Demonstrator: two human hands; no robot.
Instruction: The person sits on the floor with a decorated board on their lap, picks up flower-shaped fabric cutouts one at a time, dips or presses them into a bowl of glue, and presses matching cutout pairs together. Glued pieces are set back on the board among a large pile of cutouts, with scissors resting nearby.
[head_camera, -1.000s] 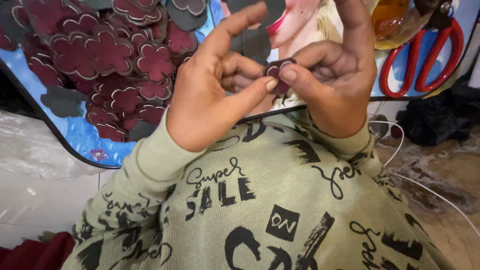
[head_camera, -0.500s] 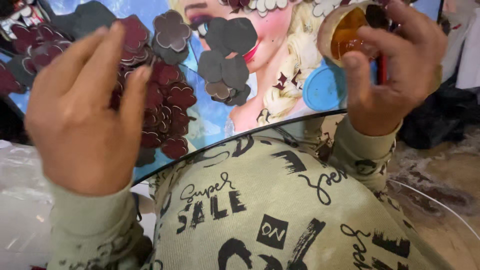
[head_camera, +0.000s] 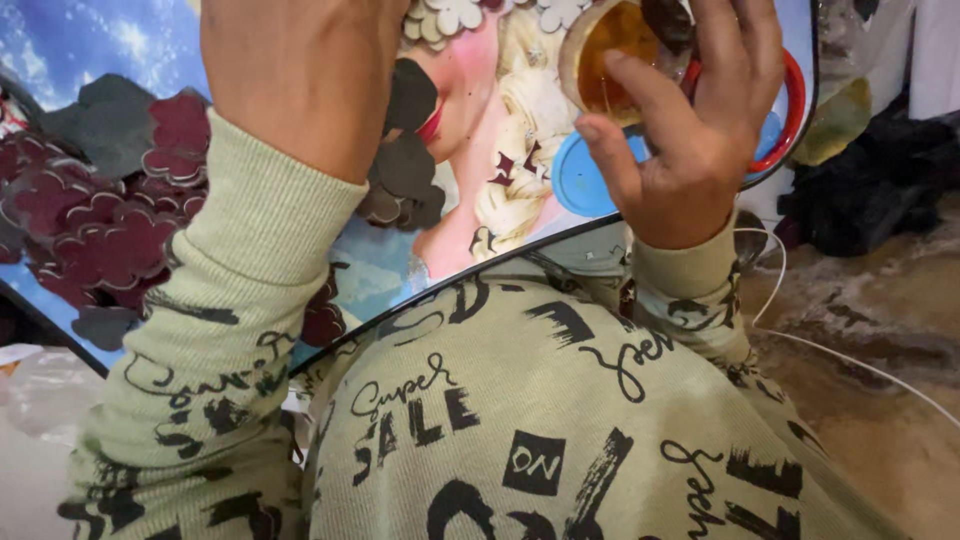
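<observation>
The right hand (head_camera: 690, 150) sits at about one o'clock in the view, its fingers (head_camera: 625, 105) curled around a small round cup (head_camera: 610, 60) of amber liquid; the thumb presses the near wall while the other fingers wrap over the far rim, where a dark flower-shaped cutout (head_camera: 668, 20) rests under the fingertips. The cup is tilted, its open mouth turned toward the camera and slightly to nine o'clock, so its long axis leans away toward twelve o'clock. The left hand (head_camera: 300, 70) is at eleven o'clock, seen from the back, with its fingers out of sight beyond the top edge, so whether it is open or closed on anything cannot be told. Under both hands lies a printed board (head_camera: 470, 200) with a dark curved rim, showing a cartoon drawing on a blue sky; it rests on the person's lap against the green sweater (head_camera: 520, 420). At nine o'clock on the board is a heap of maroon flower cutouts (head_camera: 110, 230), with dark grey cutouts (head_camera: 405, 170) just beside the left sleeve. A blue lid (head_camera: 580, 180) lies just below the cup, and red scissor handles (head_camera: 790, 110) curve at the right hand's two o'clock. At three o'clock the floor (head_camera: 880, 330) is brownish, crossed by a thin white cord (head_camera: 850, 365), with dark cloth (head_camera: 870, 180) piled beyond.
</observation>
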